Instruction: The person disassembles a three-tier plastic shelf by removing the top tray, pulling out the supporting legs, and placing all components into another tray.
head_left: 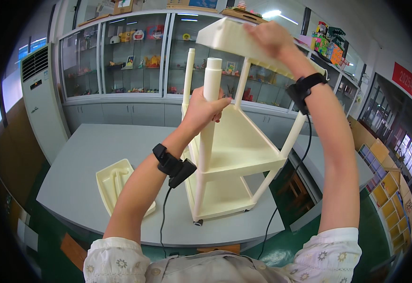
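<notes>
A cream plastic trolley with tiered shelves stands on the grey table on small casters. My left hand is wrapped round its near left post, whose narrower top end is bare. The far left post also ends free. Up high, my right hand grips the near edge of the top tray, slightly blurred. That tray is tilted, its left side raised clear of the left posts. Its right side is over the right posts; my wrist hides part of that joint.
A separate cream tray with a divider lies on the table, partly behind my left forearm. Black cables hang from both wristbands. Glass cabinets line the back, an air conditioner stands left, and another table is at right.
</notes>
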Action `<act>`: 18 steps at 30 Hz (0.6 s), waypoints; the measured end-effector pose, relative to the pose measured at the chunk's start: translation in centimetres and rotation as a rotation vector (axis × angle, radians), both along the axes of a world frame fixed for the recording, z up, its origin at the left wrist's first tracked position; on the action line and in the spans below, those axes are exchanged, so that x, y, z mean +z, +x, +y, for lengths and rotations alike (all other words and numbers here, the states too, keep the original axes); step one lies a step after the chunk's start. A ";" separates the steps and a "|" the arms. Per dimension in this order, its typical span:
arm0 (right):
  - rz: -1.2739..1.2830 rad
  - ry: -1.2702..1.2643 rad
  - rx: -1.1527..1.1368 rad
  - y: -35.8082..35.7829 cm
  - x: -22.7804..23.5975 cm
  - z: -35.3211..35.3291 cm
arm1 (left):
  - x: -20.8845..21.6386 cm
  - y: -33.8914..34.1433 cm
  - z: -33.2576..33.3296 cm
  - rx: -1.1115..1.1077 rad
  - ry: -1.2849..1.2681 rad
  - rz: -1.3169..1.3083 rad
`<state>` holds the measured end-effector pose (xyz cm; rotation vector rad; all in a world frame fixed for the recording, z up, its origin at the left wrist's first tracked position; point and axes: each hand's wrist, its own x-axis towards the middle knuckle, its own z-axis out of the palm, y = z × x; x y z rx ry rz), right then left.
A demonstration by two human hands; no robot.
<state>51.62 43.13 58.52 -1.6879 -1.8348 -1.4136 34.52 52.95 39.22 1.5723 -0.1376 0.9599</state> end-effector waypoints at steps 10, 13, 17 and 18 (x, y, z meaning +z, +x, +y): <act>0.165 -0.321 -0.147 -3.9 -1.6 -1.1 | -0.8 -2.0 10.7 0.589 0.154 0.124; 0.386 -0.565 -0.324 -4.1 0.1 -3.0 | -4.1 -3.2 16.0 1.279 0.469 -0.047; 0.688 -0.577 -0.064 -0.2 -0.4 -5.2 | -3.2 -0.2 5.2 0.768 0.582 -0.124; 0.450 -0.684 0.096 0.8 -0.6 -4.0 | -2.8 0.9 2.3 0.490 0.609 -0.050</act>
